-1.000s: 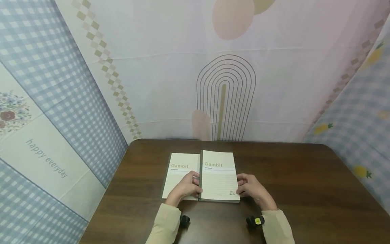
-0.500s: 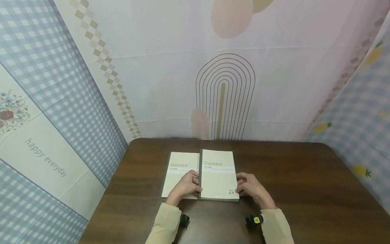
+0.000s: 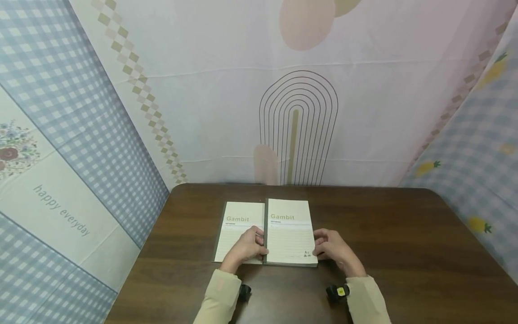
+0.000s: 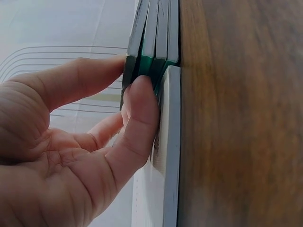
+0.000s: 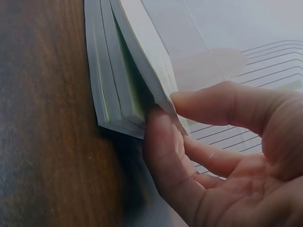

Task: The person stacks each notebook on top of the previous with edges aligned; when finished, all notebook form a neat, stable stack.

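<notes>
Several cream notebooks lie in a stack on the table, and the top notebook (image 3: 289,238) reads "Gambit". My left hand (image 3: 246,247) pinches the dark spine side of this top notebook, thumb above and a finger beneath it in the left wrist view. On the opposite edge, my right hand (image 3: 333,252) pinches the same notebook between thumb and fingers. A wedge-shaped gap shows under its raised edge in the right wrist view, above the lower notebooks (image 5: 111,90). Left of the stack, a single matching notebook (image 3: 232,238) lies flat, partly behind my left hand.
The brown wooden table (image 3: 404,252) extends to both sides of the notebooks. A patterned cloth (image 3: 218,112) hangs behind its back edge. Checked cloths hang at left and right. Black wrist devices (image 3: 333,293) sit at both cuffs.
</notes>
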`<state>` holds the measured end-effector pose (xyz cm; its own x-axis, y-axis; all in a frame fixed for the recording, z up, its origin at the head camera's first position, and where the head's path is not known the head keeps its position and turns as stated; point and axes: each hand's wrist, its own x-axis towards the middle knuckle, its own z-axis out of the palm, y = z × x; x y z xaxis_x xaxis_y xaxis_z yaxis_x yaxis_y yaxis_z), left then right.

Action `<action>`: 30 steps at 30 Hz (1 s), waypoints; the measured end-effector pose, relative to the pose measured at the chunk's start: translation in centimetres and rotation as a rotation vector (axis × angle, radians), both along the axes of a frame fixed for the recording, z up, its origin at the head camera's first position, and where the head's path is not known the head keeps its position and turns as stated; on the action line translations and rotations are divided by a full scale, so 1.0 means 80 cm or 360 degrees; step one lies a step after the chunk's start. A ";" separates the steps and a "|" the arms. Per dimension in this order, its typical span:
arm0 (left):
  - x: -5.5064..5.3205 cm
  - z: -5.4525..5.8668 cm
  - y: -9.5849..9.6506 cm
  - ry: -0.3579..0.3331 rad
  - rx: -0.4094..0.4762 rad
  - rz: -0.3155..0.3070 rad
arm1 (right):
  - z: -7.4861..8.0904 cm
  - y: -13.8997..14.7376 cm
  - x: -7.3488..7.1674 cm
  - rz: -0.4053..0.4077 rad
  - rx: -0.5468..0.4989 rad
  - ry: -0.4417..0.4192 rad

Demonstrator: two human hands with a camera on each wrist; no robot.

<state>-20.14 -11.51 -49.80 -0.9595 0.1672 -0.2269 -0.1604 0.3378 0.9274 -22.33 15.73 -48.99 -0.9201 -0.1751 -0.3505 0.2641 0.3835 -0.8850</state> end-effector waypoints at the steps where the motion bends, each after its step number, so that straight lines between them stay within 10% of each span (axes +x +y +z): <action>1: 0.000 0.000 0.000 0.0005 0.0000 -0.0005 | -0.001 0.001 0.000 -0.0011 0.0008 0.0002; 30: 0.002 0.005 0.007 0.0005 -0.0051 -0.0011 | 0.004 0.005 0.006 -0.0002 0.0108 0.0033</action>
<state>-20.00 -10.95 -49.42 -0.9590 0.1662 -0.2295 -0.1555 0.3686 0.9165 -21.86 16.17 -48.68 -0.9274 -0.1504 -0.3425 0.2466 0.4425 -0.8622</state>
